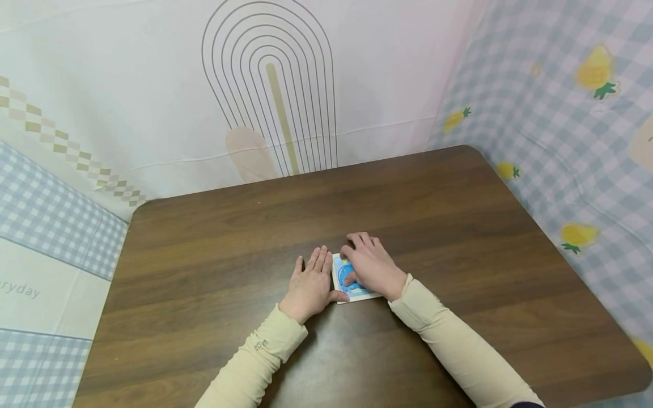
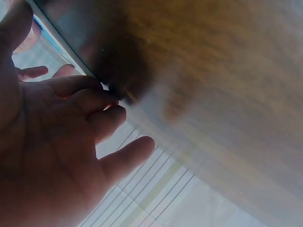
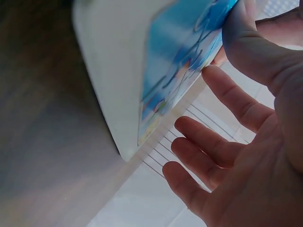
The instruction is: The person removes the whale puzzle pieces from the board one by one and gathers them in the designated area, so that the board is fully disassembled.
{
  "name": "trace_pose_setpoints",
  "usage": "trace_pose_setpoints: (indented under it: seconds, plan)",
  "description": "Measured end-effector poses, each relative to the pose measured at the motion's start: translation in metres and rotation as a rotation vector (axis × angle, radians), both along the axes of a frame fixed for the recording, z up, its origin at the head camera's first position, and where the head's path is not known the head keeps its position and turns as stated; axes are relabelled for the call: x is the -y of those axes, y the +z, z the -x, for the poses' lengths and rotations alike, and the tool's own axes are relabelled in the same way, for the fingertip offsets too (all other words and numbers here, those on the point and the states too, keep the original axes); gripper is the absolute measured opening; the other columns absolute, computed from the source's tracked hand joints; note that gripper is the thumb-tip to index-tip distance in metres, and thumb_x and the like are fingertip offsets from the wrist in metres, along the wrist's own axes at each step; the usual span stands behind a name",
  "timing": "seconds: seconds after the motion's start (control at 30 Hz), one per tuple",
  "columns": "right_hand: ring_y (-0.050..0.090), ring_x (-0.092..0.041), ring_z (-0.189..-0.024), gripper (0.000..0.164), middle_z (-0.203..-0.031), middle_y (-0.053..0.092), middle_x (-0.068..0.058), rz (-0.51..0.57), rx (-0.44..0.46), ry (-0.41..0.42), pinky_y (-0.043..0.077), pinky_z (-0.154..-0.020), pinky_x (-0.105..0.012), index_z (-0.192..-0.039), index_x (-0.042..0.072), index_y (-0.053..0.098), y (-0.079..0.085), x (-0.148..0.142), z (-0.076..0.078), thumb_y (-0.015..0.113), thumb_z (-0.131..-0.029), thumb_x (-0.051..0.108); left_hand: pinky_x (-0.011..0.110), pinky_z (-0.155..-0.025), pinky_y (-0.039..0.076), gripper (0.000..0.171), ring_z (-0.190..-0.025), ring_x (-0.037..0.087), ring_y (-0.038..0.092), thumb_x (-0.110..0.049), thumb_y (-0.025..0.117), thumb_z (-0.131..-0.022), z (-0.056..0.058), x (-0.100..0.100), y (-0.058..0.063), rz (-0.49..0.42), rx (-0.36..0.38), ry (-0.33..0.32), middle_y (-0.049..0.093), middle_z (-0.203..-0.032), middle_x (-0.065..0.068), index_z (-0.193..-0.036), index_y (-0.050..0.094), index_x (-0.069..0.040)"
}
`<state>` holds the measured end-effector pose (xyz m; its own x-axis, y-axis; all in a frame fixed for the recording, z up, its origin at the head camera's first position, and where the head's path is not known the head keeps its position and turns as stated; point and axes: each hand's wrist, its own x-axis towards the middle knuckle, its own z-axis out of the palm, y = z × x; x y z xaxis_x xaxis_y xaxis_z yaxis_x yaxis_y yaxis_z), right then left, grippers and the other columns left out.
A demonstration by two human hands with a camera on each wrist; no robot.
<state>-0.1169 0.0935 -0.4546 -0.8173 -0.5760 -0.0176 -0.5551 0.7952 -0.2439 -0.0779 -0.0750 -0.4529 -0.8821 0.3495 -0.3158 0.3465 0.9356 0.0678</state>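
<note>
A small flat picture board [image 1: 365, 292] lies on the brown table, with a white border and a mostly blue picture. In the right wrist view the board [image 3: 113, 61] shows a rounded corner and a glossy picture. My left hand [image 1: 310, 286] lies along its left edge, fingers fairly straight, with the thumb at the near edge. Over the board's right part reaches my right hand [image 1: 374, 265]. Its thumb [image 3: 251, 52] presses on the picture and the index fingertip touches the edge, while the other fingers spread loosely beyond. Both hands cover parts of the picture.
The wood-grain table [image 1: 214, 243] has rounded corners and extends around the board. Behind it hangs a white cloth [image 1: 153, 96] printed with arches. A blue checked cloth [image 1: 551, 141] with yellow fruit prints borders the right side.
</note>
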Motion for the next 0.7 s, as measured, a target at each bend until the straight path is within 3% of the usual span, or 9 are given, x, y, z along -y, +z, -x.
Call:
trace_pose_setpoints:
  seconds: [0.43,0.6,0.7]
  plan:
    - [0.038,-0.036,-0.128,0.049,-0.14,0.044,-0.02,0.024,0.038,-0.016,0.037,-0.1,-0.054,-0.11,0.012,0.065,0.0007,-0.0001,0.0006,0.083,-0.073,0.039,0.053,-0.114,0.019,0.103,-0.148,0.025,0.012,-0.071,0.052,-0.083,0.0002,-0.0002,-0.0006,-0.016,0.01,0.007,0.015,-0.16,0.013,-0.153,0.023,-0.002]
    - [0.044,-0.029,-0.105,0.051,-0.116,0.049,-0.012,0.032,0.041,-0.016,0.042,-0.088,-0.043,-0.11,0.01,0.065,0.0002,0.0008,0.0008,0.084,-0.072,0.039,0.053,-0.114,0.019,0.103,-0.148,0.025,0.013,-0.071,0.053,-0.083,-0.0001,-0.0002,-0.0009,-0.028,0.01,0.01,0.016,-0.16,0.013,-0.153,0.024,-0.002]
    - [0.045,-0.023,-0.09,0.05,-0.102,0.046,-0.007,0.057,0.114,-0.036,0.045,-0.078,-0.037,-0.112,0.007,0.064,0.0018,0.0026,0.0005,0.084,-0.074,0.033,0.054,-0.114,0.02,0.103,-0.147,0.025,0.014,-0.071,0.054,-0.082,-0.0005,0.0,-0.0008,-0.031,0.004,0.011,0.017,-0.16,0.013,-0.153,0.024,-0.002]
